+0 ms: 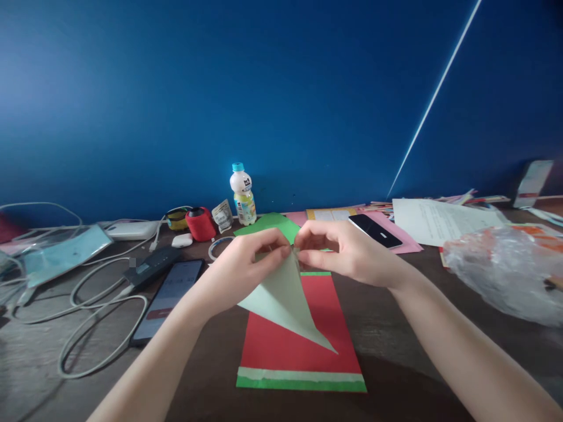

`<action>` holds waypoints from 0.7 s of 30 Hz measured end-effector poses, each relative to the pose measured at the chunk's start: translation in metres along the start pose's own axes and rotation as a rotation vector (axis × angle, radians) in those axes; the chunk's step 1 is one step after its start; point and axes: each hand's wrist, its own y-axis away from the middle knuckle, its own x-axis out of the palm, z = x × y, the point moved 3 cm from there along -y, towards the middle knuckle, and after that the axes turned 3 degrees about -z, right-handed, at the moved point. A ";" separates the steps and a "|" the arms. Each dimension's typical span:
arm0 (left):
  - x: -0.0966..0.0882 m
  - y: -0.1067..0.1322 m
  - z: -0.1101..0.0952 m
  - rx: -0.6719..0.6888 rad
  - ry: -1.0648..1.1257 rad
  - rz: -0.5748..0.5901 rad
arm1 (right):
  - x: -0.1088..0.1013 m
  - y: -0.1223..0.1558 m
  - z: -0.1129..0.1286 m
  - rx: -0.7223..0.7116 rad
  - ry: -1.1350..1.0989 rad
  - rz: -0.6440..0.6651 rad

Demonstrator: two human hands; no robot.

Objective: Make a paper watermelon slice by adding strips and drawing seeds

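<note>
My left hand (259, 261) pinches the top of a pale green sheet of paper (285, 299), thumb against fingers. My right hand (325, 249) is closed in a pinch at the same upper corner, its fingertips almost meeting the left ones. The pale sheet hangs tilted, one pointed corner reaching down to the right. Beneath it on the table lies a red sheet of paper (303, 351) with pale green and green strips along its near edge; a green strip also shows at its far edge. A green paper (272, 224) lies behind my hands.
A drink bottle (243, 196) stands by the blue wall. Left are a lit phone (169, 302), a black device (152, 265), looping cables (103, 302) and a red object (201, 224). Right are a dark phone (375, 230), a printed sheet (440, 220) and crumpled clear plastic (505, 269).
</note>
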 end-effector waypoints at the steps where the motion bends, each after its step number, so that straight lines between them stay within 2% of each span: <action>1: 0.000 0.000 0.000 -0.007 -0.002 -0.017 | 0.001 -0.001 -0.002 0.038 -0.090 0.040; 6: -0.002 0.002 -0.006 0.006 0.030 -0.098 | 0.008 -0.006 -0.006 0.098 -0.412 0.099; 9: -0.002 -0.001 -0.002 0.000 -0.026 -0.102 | 0.011 -0.010 -0.015 0.163 -0.500 0.114; 11: 0.004 -0.006 0.008 -0.020 -0.098 -0.057 | 0.012 -0.015 -0.029 0.229 -0.420 0.117; 13: 0.016 -0.012 0.022 -0.022 -0.195 -0.011 | 0.011 -0.018 -0.049 0.292 -0.243 0.096; 16: 0.043 -0.021 0.044 -0.041 -0.310 0.057 | 0.012 -0.020 -0.080 0.257 0.079 0.081; 18: 0.062 -0.024 0.054 -0.013 -0.300 0.125 | 0.015 -0.017 -0.096 0.256 0.157 0.083; 21: 0.079 -0.021 0.060 0.094 -0.348 0.059 | 0.020 -0.010 -0.108 0.241 0.231 0.034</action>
